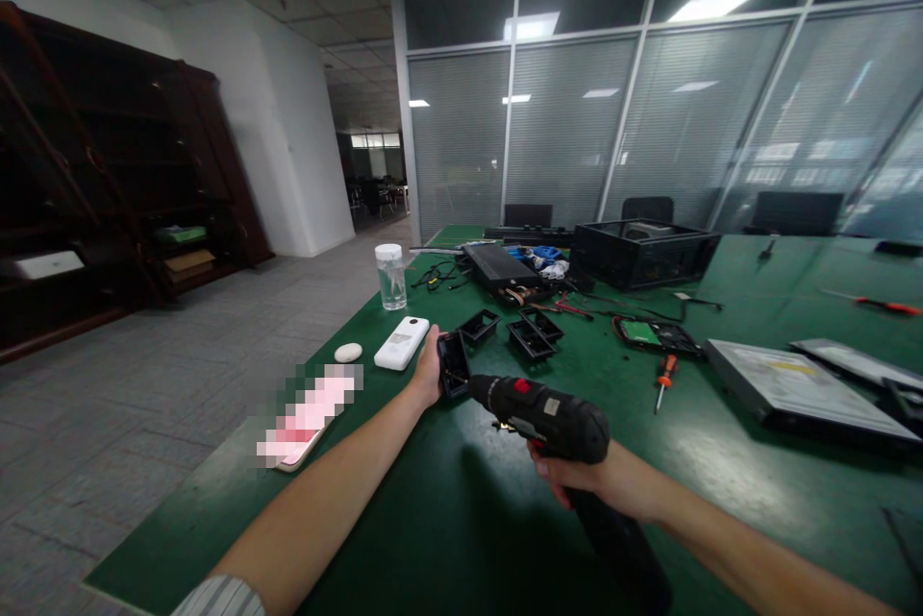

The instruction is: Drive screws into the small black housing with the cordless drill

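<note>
Counted at the tabletop: one power drill, four small black trays, two screwdrivers, one lidded jar, one white slab-shaped device, one white oval piece, one phone, one open black case, one green circuit board.

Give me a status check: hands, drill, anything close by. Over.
Left fingers holding black tray. Right fingers gripping drill, chuck at the tray, contact unclear. Other black trays just beyond.
</note>
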Tool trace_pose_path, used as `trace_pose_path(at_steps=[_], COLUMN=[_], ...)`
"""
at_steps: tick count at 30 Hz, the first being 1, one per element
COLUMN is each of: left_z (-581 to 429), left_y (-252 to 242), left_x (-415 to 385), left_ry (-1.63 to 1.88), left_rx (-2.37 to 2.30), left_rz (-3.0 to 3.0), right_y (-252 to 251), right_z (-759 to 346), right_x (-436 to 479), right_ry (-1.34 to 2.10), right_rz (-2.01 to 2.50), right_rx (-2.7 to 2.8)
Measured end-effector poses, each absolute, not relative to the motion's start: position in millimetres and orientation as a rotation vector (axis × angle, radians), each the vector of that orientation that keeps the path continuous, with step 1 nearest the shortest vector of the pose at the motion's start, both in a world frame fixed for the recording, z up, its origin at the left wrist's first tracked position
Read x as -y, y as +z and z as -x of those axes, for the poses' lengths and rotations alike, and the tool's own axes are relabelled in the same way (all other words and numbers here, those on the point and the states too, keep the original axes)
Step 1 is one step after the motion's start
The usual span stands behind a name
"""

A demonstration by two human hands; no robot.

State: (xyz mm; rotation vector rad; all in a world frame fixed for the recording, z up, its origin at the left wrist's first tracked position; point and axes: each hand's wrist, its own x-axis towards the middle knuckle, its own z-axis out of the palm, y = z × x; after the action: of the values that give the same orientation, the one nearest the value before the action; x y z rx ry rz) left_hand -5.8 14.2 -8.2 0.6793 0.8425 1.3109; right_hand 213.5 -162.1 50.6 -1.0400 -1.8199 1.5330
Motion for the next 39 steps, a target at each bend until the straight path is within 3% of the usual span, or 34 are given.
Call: trace_pose_path(at_steps=[39], left_z=[4.8], left_y=[-2.6], left_x=[-8.5], left_ry=[1.29], left_rx=[-0.863], left_rz=[-0.668], right_y=[53.9], right_z=[-210.8], right_x=[162.0], right_ry=[1.554], right_rz=[1.082], right_rx=[1.779])
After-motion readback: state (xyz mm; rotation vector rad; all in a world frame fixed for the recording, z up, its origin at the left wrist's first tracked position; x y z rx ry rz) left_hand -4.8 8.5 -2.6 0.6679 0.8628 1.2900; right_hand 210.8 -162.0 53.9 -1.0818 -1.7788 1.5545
